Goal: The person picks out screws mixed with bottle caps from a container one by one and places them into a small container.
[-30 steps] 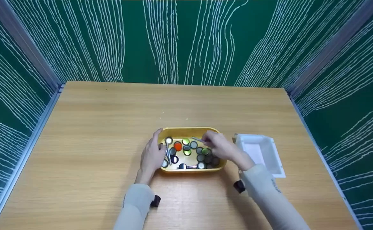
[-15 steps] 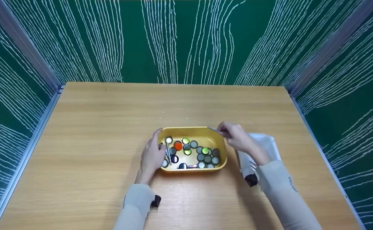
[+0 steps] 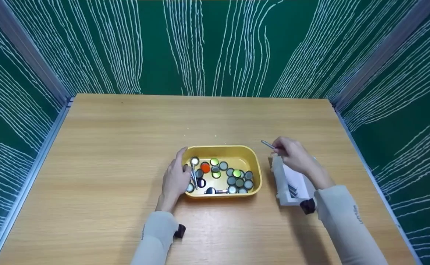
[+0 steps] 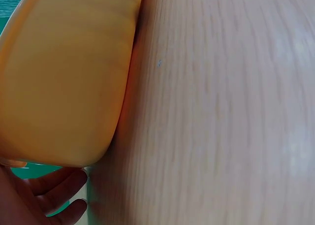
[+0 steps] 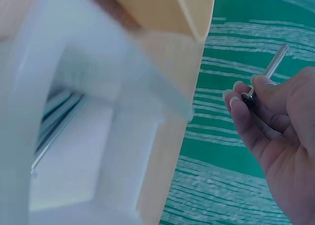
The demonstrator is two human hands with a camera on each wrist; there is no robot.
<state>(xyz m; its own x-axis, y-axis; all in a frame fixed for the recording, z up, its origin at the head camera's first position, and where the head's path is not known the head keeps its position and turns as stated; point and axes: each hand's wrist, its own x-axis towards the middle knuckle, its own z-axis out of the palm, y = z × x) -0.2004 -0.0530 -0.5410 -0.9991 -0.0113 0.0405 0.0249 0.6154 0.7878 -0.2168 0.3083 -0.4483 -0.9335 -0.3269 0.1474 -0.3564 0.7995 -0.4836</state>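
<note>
A yellow bin (image 3: 237,151) holds several round bottle caps (image 3: 239,183), mostly grey, with some green and one orange-red. Shiny metal rods (image 3: 194,178) lie among them. My left hand (image 3: 176,176) grips the bin's left end, its thumb over the rim. In the left wrist view, the fingers (image 4: 64,190) show beyond the bin's end wall (image 4: 59,87). Above the white container's far end, my right hand (image 3: 295,154) pinches a slim metal rod (image 3: 267,144). In the right wrist view that rod (image 5: 275,61) has a knurled end, and something dark and round is partly hidden by the fingers.
The white container (image 3: 283,184) stands right of the bin, partly covered by my right forearm. Several slim metal rods (image 5: 59,119) lie inside it. Both boxes rest on a wooden table (image 3: 126,125), with green line-patterned walls (image 3: 156,48) around it.
My right hand has lifted the metal rod out of the yellow bin and carried it right, over the white container. My left hand has stayed on the bin.
</note>
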